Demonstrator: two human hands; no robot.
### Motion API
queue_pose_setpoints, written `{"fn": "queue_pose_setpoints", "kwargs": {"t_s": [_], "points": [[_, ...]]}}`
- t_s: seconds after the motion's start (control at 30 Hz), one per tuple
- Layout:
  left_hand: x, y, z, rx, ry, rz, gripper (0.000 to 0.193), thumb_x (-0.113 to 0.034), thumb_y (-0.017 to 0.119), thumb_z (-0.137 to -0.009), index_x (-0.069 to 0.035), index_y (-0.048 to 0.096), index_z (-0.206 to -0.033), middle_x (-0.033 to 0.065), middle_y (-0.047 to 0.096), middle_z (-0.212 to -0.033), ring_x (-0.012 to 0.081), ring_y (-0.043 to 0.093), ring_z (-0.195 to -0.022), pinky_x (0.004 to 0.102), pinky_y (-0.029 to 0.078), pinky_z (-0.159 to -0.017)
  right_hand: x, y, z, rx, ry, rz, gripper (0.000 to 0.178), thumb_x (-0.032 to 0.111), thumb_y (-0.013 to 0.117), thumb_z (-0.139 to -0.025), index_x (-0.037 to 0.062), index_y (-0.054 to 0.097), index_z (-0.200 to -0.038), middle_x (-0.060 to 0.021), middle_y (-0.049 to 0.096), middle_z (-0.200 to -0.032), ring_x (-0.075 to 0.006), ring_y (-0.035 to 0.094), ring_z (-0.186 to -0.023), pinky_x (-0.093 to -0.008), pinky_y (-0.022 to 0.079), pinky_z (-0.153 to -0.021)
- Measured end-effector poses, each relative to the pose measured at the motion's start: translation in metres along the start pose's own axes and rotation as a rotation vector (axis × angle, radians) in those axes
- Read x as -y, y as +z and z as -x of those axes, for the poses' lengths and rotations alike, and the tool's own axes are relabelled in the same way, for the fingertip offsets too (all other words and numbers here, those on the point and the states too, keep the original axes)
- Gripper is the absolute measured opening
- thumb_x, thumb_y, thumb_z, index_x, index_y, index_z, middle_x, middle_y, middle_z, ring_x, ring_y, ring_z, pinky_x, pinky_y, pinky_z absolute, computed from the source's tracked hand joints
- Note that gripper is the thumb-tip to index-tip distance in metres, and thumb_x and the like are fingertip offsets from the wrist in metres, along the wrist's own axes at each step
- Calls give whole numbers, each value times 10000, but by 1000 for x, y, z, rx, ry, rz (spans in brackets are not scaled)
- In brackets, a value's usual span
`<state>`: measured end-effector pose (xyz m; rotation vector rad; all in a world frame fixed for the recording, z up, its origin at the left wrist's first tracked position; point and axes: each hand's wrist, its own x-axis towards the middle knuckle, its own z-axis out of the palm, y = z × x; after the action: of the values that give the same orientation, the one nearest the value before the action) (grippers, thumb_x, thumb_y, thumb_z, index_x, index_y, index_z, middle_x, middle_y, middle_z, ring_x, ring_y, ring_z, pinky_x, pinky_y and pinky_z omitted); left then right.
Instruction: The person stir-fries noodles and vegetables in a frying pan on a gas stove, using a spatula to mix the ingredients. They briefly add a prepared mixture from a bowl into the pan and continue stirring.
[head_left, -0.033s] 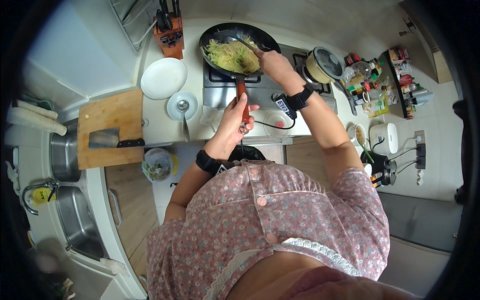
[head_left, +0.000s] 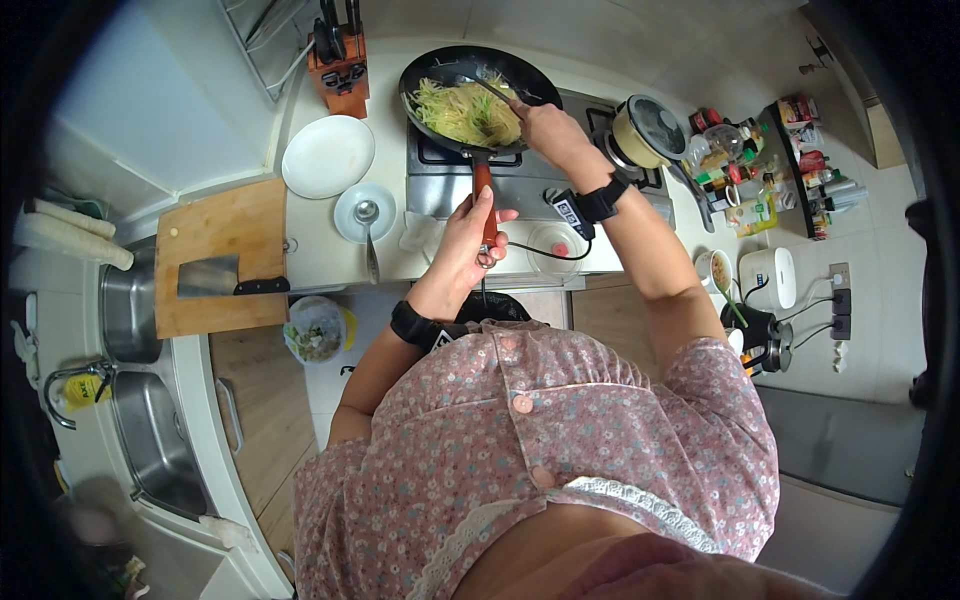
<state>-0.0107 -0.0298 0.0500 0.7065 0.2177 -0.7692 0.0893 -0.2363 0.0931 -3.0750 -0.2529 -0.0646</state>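
Observation:
A black wok (head_left: 537, 82) stands on the gas stove (head_left: 440, 187), holding a heap of pale yellow-green shreds (head_left: 458, 112). My left hand (head_left: 462, 245) is closed around the wok's reddish-brown handle (head_left: 483, 176), near its end. Over the wok's right rim, my right hand (head_left: 552, 135) grips a dark spatula (head_left: 497, 92). The spatula's blade reaches into the far part of the wok, beside the shreds. Its grip end is covered by my fingers.
Left of the stove are a white plate (head_left: 328, 157), a bowl (head_left: 352, 228) with a metal spoon, and a knife block (head_left: 340, 90). A cleaver (head_left: 210, 276) lies on the wooden cutting board (head_left: 200, 225) by the sink. A lidded cream pot (head_left: 636, 135) occupies the right burner.

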Motion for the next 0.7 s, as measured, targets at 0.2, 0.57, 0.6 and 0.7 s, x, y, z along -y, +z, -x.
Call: {"fn": "queue_pose_setpoints", "kwargs": {"t_s": [0.2,0.57,0.6,0.7], "points": [[-4,4,7,29,8,98,317,-351,605,-935,-77,494,-1049,140,593,-975,92,459,-543,177,328,-375,-29,-38,28,130,66,47,426,136,491,-867,183,573,-1282,-234,652,-912,-396,635,-850,-467,522,-756],[-15,12,5,60,-24,151,239,-277,620,-934,-84,521,-1034,119,585,-951,86,465,-557,173,338,-382,-16,-43,30,148,-24,434,318,144,465,-933,108,613,-1212,-178,674,-841,-348,672,-774,-430,554,-673],[-14,12,6,48,-25,129,243,-281,615,-936,-85,518,-1042,116,582,-949,84,463,-560,170,334,-377,-14,-38,27,129,-40,422,316,140,454,-940,108,610,-1214,-177,674,-833,-343,673,-766,-423,556,-660],[-14,10,7,60,-22,120,254,-283,611,-939,-82,510,-1056,115,577,-952,82,458,-558,169,331,-374,-11,-29,20,90,-46,365,287,122,441,-942,97,616,-1169,-171,673,-802,-333,677,-738,-422,557,-641]]}}
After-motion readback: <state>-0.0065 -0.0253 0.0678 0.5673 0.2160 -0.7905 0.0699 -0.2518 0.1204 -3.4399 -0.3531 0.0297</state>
